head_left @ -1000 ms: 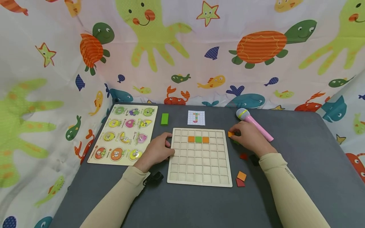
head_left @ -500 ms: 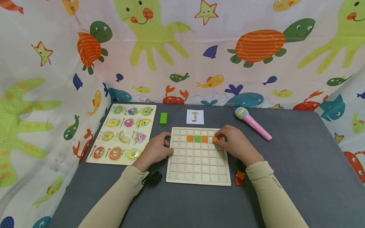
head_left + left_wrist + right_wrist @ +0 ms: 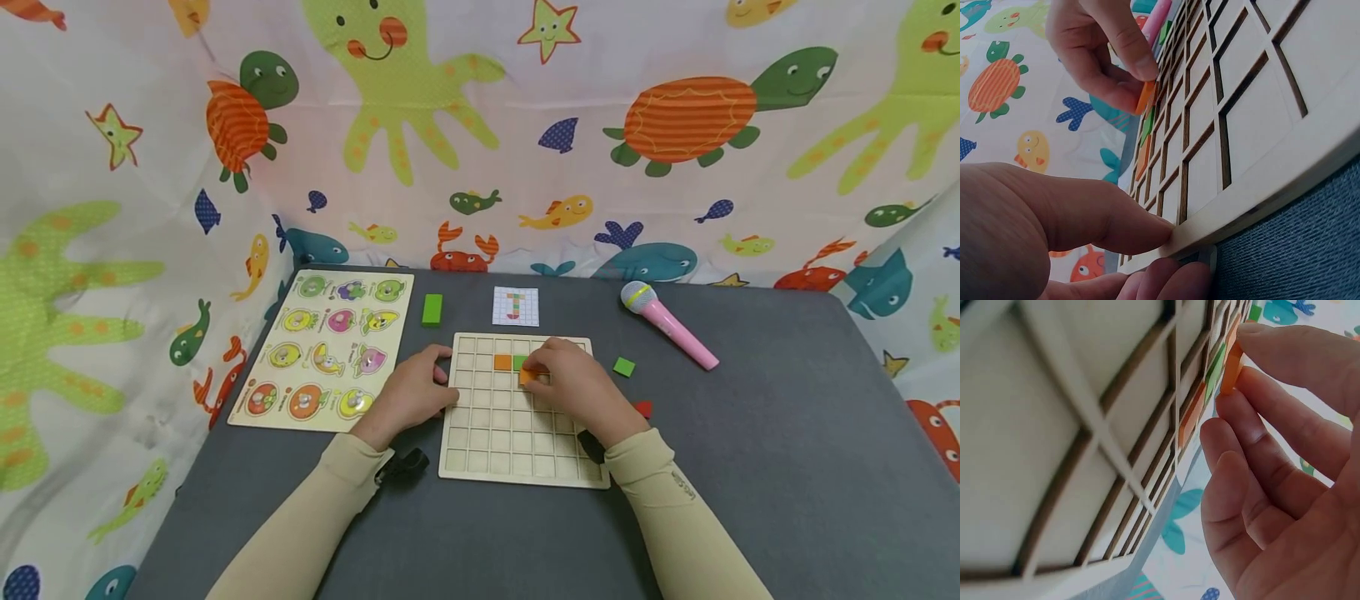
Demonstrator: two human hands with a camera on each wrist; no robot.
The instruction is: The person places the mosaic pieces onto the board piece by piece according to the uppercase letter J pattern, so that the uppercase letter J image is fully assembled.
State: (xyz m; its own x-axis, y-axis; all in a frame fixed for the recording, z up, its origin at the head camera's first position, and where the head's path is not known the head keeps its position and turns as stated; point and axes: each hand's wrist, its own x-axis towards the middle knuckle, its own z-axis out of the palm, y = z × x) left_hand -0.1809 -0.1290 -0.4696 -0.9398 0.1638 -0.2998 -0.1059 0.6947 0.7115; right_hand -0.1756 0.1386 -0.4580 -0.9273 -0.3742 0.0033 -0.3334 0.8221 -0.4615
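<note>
A pale wooden grid board (image 3: 491, 442) lies on the dark table. My left hand (image 3: 408, 392) grips its left edge, the thumb (image 3: 1129, 219) on the rim and other fingers curled below. Over the board's upper rows my right hand (image 3: 581, 383) pinches an orange square tile (image 3: 1231, 369) between thumb and fingers, tilted in the right wrist view. An orange tile (image 3: 502, 362) and a green tile (image 3: 518, 362) sit in one row of the grid; the right hand mostly covers another orange one beside them.
Behind the board are a pattern card (image 3: 516, 307) and a green block (image 3: 432, 310). A fruit puzzle board (image 3: 352, 346) lies at left, a pink toy microphone (image 3: 675, 329) at right. A loose green tile (image 3: 624, 367) and a partly hidden red piece (image 3: 643, 408) lie right of the board.
My right hand has carried the orange tile leftward, from beside the board's right edge to over the row of tiles. The left hand has stayed at the left edge.
</note>
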